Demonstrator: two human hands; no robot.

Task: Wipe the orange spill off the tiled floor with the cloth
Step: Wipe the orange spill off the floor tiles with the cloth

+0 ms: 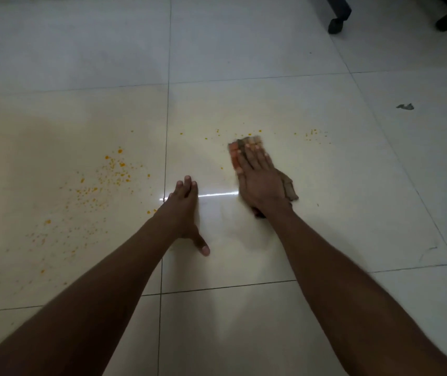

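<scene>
My right hand [260,180] presses flat on a brownish, orange-stained cloth [289,187] on the pale tiled floor [244,50]; the cloth shows beyond my fingertips and at the right of my palm. My left hand [185,213] rests flat on the floor to the left, fingers together, thumb out, holding nothing. Orange spill droplets [113,172] are scattered thickly on the tile left of my left hand. A thinner line of orange specks [312,134] runs just beyond the cloth.
Black chair casters [336,24] stand at the far right, with another one [446,23] beside it. A small grey scrap [405,106] lies on the floor at right. Dark grout lines cross the floor [166,104].
</scene>
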